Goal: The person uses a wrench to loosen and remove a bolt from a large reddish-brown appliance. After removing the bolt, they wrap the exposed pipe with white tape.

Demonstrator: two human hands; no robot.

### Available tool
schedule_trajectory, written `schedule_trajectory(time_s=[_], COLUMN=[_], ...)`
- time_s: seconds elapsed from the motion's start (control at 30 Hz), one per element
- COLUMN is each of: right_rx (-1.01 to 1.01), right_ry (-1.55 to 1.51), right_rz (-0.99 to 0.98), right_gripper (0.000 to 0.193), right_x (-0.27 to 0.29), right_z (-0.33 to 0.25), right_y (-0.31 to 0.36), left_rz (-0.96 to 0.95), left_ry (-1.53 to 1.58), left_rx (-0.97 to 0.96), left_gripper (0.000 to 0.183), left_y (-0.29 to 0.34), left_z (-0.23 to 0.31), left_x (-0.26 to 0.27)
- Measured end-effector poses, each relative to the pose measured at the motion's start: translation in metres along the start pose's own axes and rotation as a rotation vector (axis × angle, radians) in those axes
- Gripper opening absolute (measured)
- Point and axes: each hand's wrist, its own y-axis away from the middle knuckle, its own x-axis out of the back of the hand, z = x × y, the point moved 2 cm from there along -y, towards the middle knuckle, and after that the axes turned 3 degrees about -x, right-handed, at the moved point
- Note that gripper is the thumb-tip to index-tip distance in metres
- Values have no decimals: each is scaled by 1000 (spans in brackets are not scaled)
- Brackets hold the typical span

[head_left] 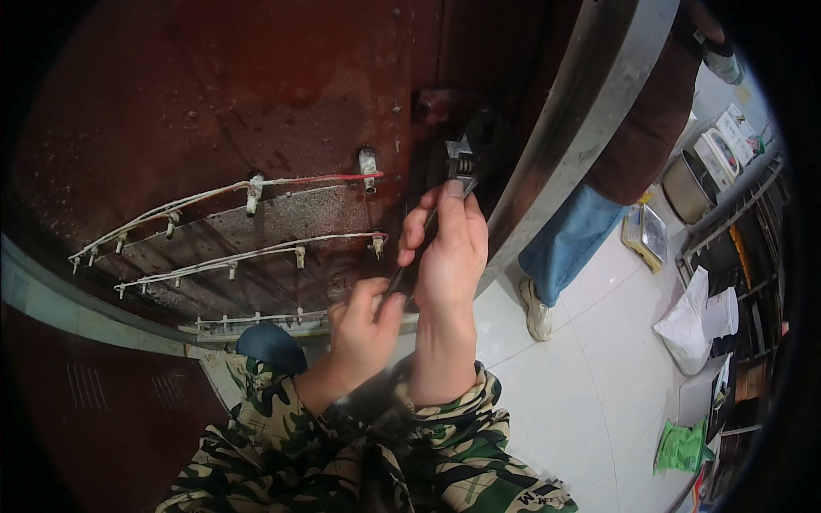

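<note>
An adjustable wrench [463, 157] points up and away from me, its jaw and knurled screw showing above my fingers. My right hand [453, 248] is closed around it just below the head, thumb against the screw part. Lower down and to the left, my left hand [363, 332] pinches the dark lower end of the handle. The jaw is in front of a dark recess beside the dark red metal panel [214, 77]; whether it touches anything in there is too dark to tell. On the panel, white and red wires [308, 180] link rows of whitish metal terminals [254, 195].
A curved metal edge [564, 120] rises close to my right hand. Beyond it stands a person in blue jeans [575, 235] and a dark apron. To the right are a metal pot [689, 188], a white bag [684, 321], a green packet [682, 446] and a rack [753, 291].
</note>
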Motion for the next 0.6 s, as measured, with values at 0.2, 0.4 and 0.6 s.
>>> schedule_trajectory(time_s=[0.2,0.4,0.6], right_rx=[-29,-14,-17], right_ry=[-1,18,-136], right_rz=[-18,16,-38], right_gripper=[37,38,39], right_x=[2,-2,-8], right_z=[-2,0,-3], right_y=[-1,-7,-6], left_rz=[-51,-94,-61], left_ry=[60,-86,-203], left_rx=[142,-14,-65], left_gripper=[15,12,13], left_y=[1,-14,-13], left_z=[8,7,17], left_x=[1,3,16])
